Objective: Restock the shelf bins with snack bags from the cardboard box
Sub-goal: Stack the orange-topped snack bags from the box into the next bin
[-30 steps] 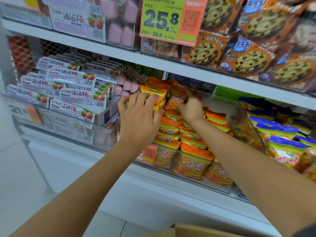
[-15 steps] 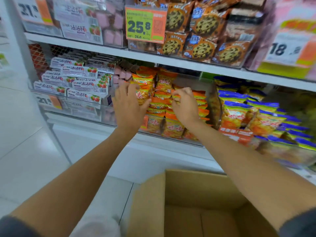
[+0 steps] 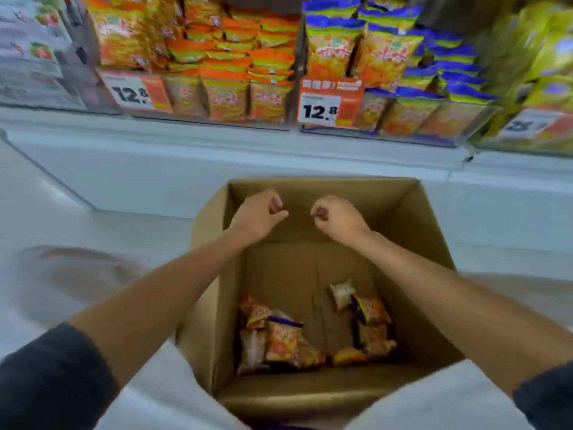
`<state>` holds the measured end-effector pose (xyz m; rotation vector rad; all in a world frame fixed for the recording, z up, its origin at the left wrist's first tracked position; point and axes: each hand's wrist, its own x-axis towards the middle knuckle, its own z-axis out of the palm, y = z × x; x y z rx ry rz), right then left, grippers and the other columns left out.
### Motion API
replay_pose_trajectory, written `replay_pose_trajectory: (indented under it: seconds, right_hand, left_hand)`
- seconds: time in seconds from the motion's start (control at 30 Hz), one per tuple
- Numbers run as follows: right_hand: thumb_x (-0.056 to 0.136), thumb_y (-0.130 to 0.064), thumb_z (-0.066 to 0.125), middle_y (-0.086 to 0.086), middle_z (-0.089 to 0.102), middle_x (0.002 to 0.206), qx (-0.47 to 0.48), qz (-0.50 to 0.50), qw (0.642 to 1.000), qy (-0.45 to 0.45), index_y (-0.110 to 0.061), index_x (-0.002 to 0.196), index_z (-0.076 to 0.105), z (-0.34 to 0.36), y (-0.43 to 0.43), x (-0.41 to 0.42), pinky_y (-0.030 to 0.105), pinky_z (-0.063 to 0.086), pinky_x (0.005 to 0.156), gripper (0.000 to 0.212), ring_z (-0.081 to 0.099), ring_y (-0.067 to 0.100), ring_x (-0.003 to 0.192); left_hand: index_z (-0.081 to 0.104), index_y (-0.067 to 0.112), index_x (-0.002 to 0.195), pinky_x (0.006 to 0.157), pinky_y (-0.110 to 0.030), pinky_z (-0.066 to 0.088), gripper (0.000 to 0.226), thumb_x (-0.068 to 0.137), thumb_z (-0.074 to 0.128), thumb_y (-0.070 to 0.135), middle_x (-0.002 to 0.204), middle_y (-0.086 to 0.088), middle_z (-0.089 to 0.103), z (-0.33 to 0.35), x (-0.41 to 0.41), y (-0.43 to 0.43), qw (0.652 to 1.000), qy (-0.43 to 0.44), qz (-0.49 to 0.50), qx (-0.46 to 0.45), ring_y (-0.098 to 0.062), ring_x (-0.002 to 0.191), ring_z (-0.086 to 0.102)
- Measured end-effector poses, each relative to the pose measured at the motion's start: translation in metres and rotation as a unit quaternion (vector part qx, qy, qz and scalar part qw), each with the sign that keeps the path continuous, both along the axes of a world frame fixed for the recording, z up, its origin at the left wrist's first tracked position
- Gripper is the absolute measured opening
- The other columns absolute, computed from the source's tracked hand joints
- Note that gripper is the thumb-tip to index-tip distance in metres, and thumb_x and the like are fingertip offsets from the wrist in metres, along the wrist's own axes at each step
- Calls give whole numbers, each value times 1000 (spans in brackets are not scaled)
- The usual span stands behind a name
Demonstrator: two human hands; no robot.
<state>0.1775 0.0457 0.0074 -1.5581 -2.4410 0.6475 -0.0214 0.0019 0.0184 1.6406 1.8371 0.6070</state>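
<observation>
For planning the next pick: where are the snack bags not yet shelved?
In the head view, the snack bags lie on the bottom of the cardboard box, at its near end.

One view only, worn on the person's head: it faces forward and steeply down, close over the open cardboard box at six o'clock, with the shelf bins near, spanning ten to two o'clock.

Strawberry-printed boxes sit left of an orange price tag.
</observation>
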Motion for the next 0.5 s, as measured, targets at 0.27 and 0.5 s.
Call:
replay_pose_trajectory:
  seconds: [0.27, 0.5]
  right_hand:
    - [91, -6, 56, -2, 66, 102, -251, 16, 966, -62, -20, 100, 69, -118, -35, 61, 29, 53, 83, 21, 61, 12, 93]
    - [92, -10, 57, -2, 65, 109, -302, 10, 953, -19, -23, 103, 67, -154, -57, 55, 36, 53, 89, 20, 61, 15, 98]
  left_hand:
    - [61, 11, 104, 96, -28, 41, 23, 96, 48, -5, 144, -16, 45, -127, 30, -35, 926, 11, -48, -375, -31, 133, 44]
    - [26, 27, 153, 107, -42, 42, 82, 85, 69, 11, 155, -5, 34, -166, 17, -61, 765, 206, -242, -560, -29, 136, 40]
